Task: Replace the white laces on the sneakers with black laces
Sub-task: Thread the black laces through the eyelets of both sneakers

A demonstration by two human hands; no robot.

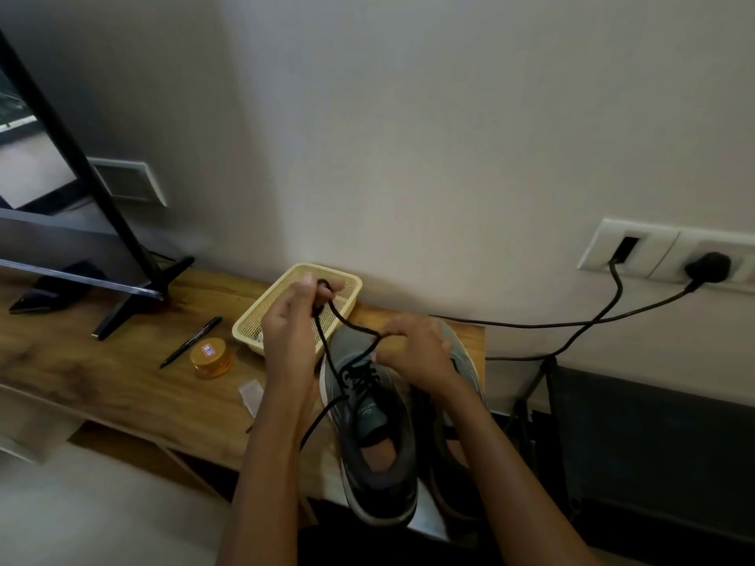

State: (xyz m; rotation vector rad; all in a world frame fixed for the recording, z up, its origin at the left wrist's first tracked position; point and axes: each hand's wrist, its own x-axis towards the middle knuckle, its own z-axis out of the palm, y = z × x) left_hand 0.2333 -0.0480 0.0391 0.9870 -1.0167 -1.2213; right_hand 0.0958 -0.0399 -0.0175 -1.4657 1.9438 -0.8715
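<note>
Head view, as I read it on my feed:

1. Left hand (291, 322): raised over the basket, thumb and fingertips pinching the black lace (327, 345) at its highest point. Grasping, not slack.
2. Right hand (416, 349): fingers curled over the toe of the shoe, pinching the same lace where it bends back down. The strand runs taut between my two hands.
3. Black lace: threaded through the upper eyelets of the grey sneaker (369, 426), rising from there to the left hand. One loose length trails off the shoe's left side past the table's front edge.
4. Grey sneaker: upright on the table's right end, toe to the wall, heel overhanging the front edge towards me.
5. Second sneaker (463, 359): just beside the first on its right, mostly hidden under my right forearm. I cannot tell how it is laced.
6. Basket (261, 310): pale yellow mesh, beyond the shoes against the wall, partly behind the left hand.
7. Pen (192, 341) and orange tub (210, 357): side by side, left of the basket.
8. White packet (251, 394): flat, near the left forearm.
9. Table (102, 373): wooden top.
10. Screen stand (135, 298): black foot, far left.
11. Wall socket plate (653, 249): right, with a black plug (709, 266) in it and cables (531, 323) hanging.
</note>
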